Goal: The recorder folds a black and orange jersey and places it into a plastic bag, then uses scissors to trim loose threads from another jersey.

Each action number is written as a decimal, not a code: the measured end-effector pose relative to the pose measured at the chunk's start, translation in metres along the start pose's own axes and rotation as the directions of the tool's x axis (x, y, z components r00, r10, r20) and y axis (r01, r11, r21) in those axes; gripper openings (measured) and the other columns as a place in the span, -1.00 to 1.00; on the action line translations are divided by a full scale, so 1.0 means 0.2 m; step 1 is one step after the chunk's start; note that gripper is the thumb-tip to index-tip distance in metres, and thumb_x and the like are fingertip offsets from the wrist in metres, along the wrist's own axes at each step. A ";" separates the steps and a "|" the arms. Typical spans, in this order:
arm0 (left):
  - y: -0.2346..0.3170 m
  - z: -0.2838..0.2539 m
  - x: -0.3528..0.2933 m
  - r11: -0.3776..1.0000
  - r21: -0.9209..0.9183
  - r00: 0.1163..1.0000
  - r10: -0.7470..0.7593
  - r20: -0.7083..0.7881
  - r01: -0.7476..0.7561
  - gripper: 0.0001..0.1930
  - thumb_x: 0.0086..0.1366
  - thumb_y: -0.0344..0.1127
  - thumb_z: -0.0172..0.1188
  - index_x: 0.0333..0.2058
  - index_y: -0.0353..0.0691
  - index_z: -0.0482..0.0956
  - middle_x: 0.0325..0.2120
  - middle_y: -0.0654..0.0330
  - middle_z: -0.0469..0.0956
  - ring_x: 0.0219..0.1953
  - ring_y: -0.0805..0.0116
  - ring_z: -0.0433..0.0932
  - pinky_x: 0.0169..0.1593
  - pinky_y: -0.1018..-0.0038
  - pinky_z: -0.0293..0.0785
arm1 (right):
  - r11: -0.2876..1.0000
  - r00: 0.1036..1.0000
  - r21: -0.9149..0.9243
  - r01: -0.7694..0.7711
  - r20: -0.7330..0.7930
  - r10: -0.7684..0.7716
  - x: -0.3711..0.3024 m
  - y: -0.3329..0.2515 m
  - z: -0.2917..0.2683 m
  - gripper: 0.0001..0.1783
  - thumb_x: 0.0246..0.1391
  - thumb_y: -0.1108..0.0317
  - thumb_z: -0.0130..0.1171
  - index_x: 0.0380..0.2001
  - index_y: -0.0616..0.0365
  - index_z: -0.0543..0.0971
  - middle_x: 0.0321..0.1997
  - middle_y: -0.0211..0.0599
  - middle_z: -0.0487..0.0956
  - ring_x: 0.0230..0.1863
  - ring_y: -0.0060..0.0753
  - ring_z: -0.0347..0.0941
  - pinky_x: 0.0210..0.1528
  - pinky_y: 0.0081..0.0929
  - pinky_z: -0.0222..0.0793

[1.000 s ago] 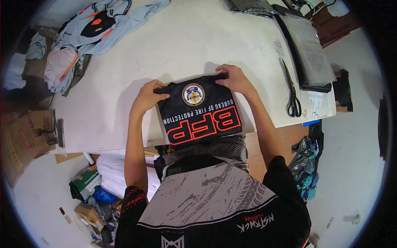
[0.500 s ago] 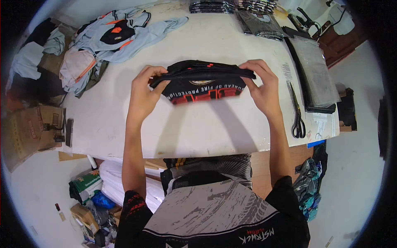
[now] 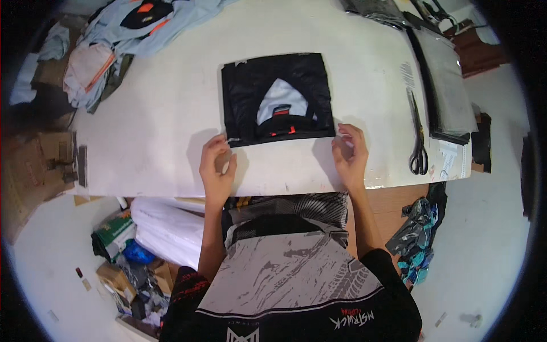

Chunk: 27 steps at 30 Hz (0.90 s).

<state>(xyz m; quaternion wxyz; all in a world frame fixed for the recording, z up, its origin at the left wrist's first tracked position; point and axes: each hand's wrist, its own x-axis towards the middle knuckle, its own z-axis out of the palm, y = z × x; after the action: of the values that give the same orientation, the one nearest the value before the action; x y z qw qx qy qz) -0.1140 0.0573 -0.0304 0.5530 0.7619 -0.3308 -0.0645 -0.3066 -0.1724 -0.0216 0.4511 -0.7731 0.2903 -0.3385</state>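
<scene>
A black shirt point(image 3: 239, 97), folded into a neat rectangle, lies flat on the white table point(image 3: 154, 131) in front of me. Its collar opening shows a pale inner lining and small orange-red marks near the front edge. At the shirt's near left corner is my left hand point(image 3: 216, 162), thumb and fingers apart and holding nothing. My right hand point(image 3: 351, 154) is beside the near right corner, also with spread fingers and nothing in them.
To the right lie black-handled scissors point(image 3: 419, 139) and a stack of clear plastic bags point(image 3: 443, 85). Light blue garments point(image 3: 171, 25) are heaped at the far left. A cardboard box point(image 3: 40, 168) stands left of the table, and dark packaged items point(image 3: 376, 11) lie at the back.
Half a second ago both hands held the shirt up by its folded edge. Now it lies flat on the table, and both hands have let go and come nearer to me.
</scene>
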 end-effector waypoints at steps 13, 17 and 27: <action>-0.02 0.08 0.04 0.974 -0.004 0.959 -0.224 -0.172 0.227 -0.80 0.14 -0.52 0.32 -0.22 -0.30 0.64 -0.38 0.15 0.64 -0.47 0.47 0.53 -0.45 0.57 0.38 | 0.968 0.998 -0.245 0.061 0.047 -0.050 0.01 -0.01 0.03 -0.73 -0.11 0.58 0.32 -0.24 0.20 0.64 -0.13 -0.11 0.57 -0.09 -0.11 0.52 -0.04 -0.38 0.45; -0.07 0.04 0.09 0.968 0.055 0.957 -0.233 -0.175 0.246 -0.82 0.15 -0.50 0.32 -0.23 -0.29 0.66 -0.39 0.15 0.66 -0.51 0.50 0.49 -0.46 0.57 0.37 | 0.971 0.992 -0.234 0.055 0.125 -0.027 -0.16 -0.04 0.04 -0.76 -0.13 0.53 0.37 -0.30 0.20 0.64 -0.23 -0.12 0.56 -0.21 -0.14 0.55 -0.15 -0.38 0.48; 0.08 0.01 0.13 0.945 0.127 0.950 -0.286 -0.128 0.302 -0.79 0.26 -0.34 0.26 -0.18 -0.33 0.61 -0.38 0.11 0.64 -0.50 0.46 0.52 -0.43 0.54 0.42 | 0.985 0.984 0.018 -0.174 -0.040 0.175 -0.19 -0.14 0.03 -0.57 -0.09 0.51 0.31 -0.06 0.22 0.54 -0.16 -0.17 0.56 -0.09 -0.30 0.49 0.01 -0.43 0.38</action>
<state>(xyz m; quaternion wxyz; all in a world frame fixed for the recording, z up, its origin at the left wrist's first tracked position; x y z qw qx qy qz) -0.1009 0.0380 -0.0098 0.4976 0.8432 -0.1870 -0.0810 -0.3212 -0.1291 -0.0083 0.4784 -0.7344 0.3637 -0.3155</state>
